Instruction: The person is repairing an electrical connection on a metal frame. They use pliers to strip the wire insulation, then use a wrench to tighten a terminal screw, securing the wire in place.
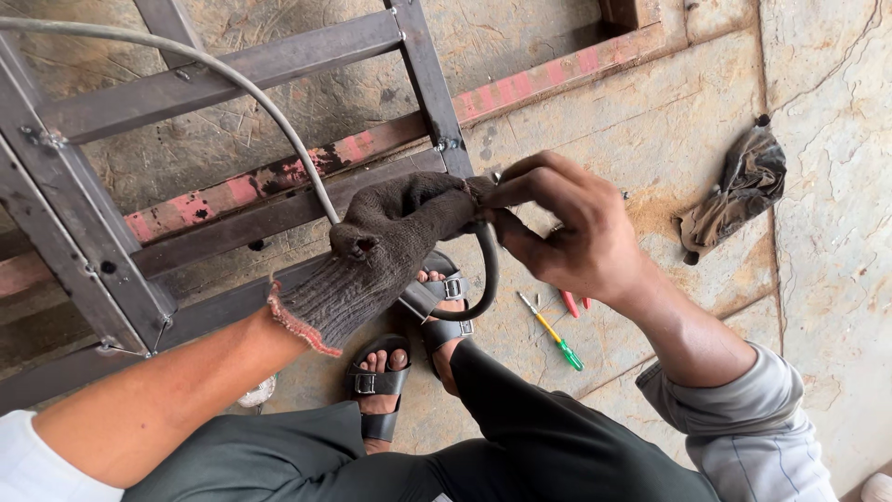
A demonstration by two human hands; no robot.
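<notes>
The left hand (pixel 390 242) wears a dark grey knitted glove (pixel 362 270), worn thin, with a frayed reddish cuff; its forearm is bare up to a white sleeve (pixel 28 465). The right hand (pixel 567 228) is bare, with a grey sleeve (pixel 743 428) pushed up the arm. Dark trousers (pixel 520 437) cover the legs, and black buckled sandals (pixel 376 386) are on the feet.

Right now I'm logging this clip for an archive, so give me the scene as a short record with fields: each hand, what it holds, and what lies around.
left hand: in a dark knitted glove, closed around a grey cable
right hand: bare, fingers pinching the glove's fingertips
grey cable: arcs in from upper left, loops below the hands
metal frame: grey bars, lying on the floor
floor: cracked concrete
screwdriver: green and yellow, on the floor
rag: crumpled, to the right
feet: in black sandals
</notes>
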